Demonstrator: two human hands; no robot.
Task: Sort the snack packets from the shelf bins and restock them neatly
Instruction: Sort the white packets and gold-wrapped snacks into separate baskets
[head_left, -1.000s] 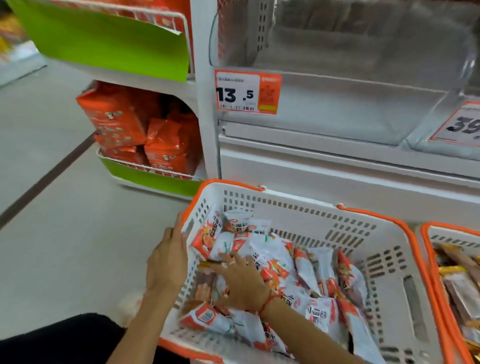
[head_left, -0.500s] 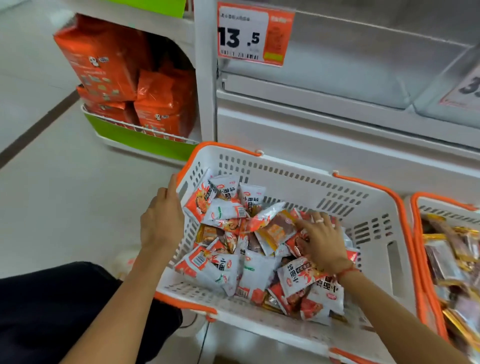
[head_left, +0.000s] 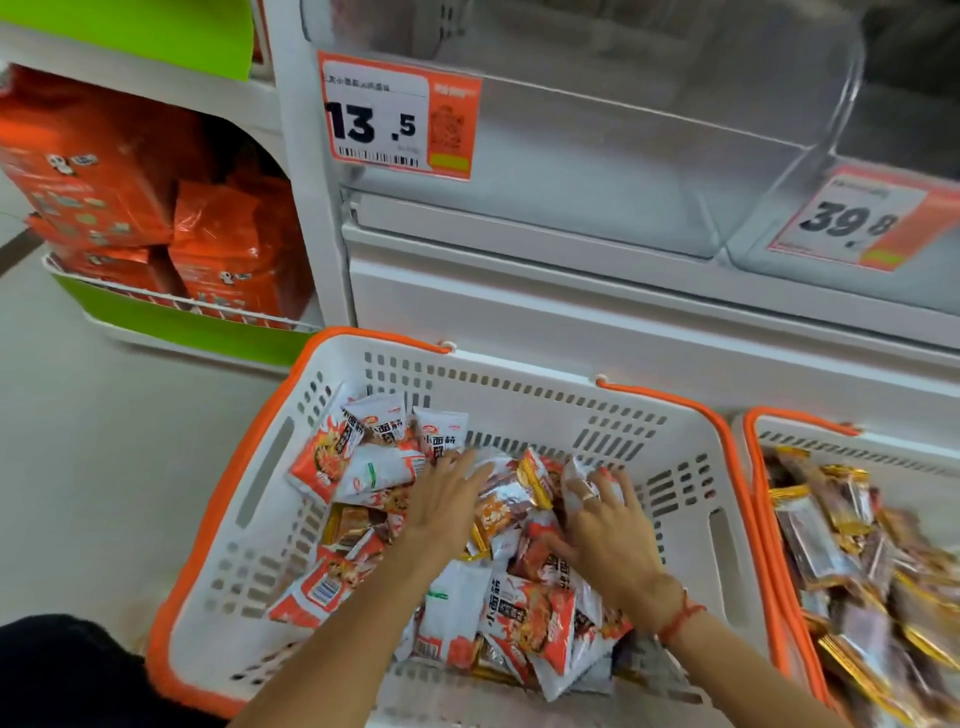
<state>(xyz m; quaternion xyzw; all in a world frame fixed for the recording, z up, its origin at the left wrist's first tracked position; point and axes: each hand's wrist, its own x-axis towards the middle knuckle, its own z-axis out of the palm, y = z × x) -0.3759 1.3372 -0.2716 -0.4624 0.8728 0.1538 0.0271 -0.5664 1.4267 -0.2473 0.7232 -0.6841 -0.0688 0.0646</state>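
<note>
Both hands lie spread on the heap of snack packets (head_left: 524, 613) in the white basket (head_left: 519, 395): left hand (head_left: 447, 501) flat, right hand (head_left: 605, 535) splayed, neither pinching anything. Brown packets (head_left: 506, 506) sit mixed among red-and-white ones, so raking wide likely buries one kind under the other, or flicks packets over the rim.

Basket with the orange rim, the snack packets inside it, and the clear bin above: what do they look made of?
White slotted basket with orange rim: apparently rigid moulded plastic, matte, with punched vents. Red-and-white snack packets: glossy crinkled film, likely foil-lined plastic. Transparent shelf bin: clear hard plastic, judging by see-through walls and rounded edges.
</note>
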